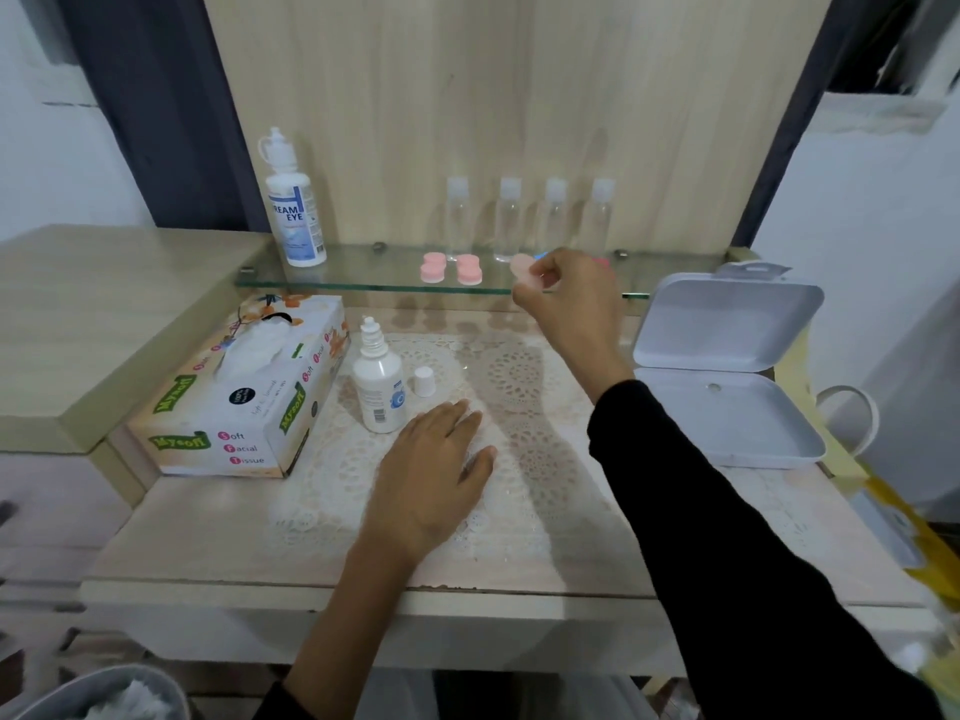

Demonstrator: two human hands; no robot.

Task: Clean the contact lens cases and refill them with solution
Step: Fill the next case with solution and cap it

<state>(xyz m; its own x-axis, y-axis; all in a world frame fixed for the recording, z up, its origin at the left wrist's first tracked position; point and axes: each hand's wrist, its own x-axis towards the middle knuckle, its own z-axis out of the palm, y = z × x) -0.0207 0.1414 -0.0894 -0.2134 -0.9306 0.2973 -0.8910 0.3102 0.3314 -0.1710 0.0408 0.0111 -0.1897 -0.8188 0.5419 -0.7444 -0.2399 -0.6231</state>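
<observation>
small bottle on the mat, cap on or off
Off: the small bottle stands upright, nozzle bare, and a white cap sits beside it.

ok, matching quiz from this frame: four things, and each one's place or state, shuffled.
1 big bottle
2 small bottle
3 box
4 right hand

A lid open, far right
B pinching a pink case
C uncapped, beside the tissue box
D upright on the glass shelf

Pairs: 1-D, 2-C, 3-A, 4-B
</observation>
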